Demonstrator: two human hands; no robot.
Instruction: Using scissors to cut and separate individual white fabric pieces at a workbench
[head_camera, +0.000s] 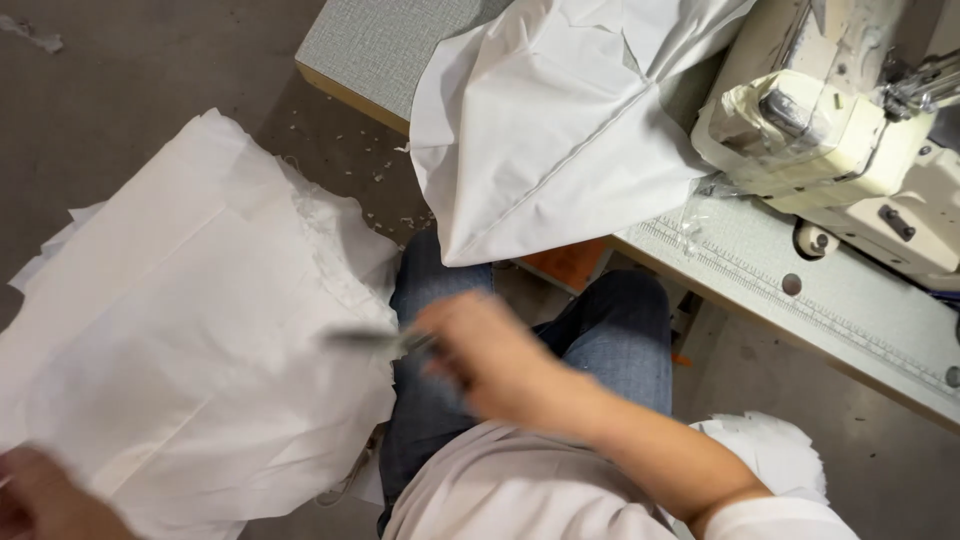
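A seated garment worker's right hand (490, 352) reaches across the lap with a slim dark tool (375, 340), its tip meeting the frayed edge of a sheet of white fabric (190, 330). Motion blur hides the tool's kind; it may be a pair of thread snips or a small blade. The grip is closed round the handle end, fingers curled, though how tightly cannot be told.

The left hand (40, 495), only partly in the picture at the lower left corner and equally blurred, lies at the fabric's near edge. Whether its grip is pinching the cloth or merely resting on it cannot be told. Placed there, it appears to keep the sheet spread and taut so the tool can work along the ragged edge.

The fabric hangs left of the person's jeans-clad knees (620, 320), above the grey floor (110, 80), which is sprinkled with pale scraps. It is thin, plain white and lightly creased, with a straight fold line and loose threads along the side nearest the tool.

A second piece of white cloth (560, 130), seamed and bunched to a point, drapes over the tabletop (370, 45) edge, seemingly parked within easy reach. Beside it stands a cream industrial sewing machine (840, 140), with a printed ruler strip (800, 300) running along the tabletop's front.
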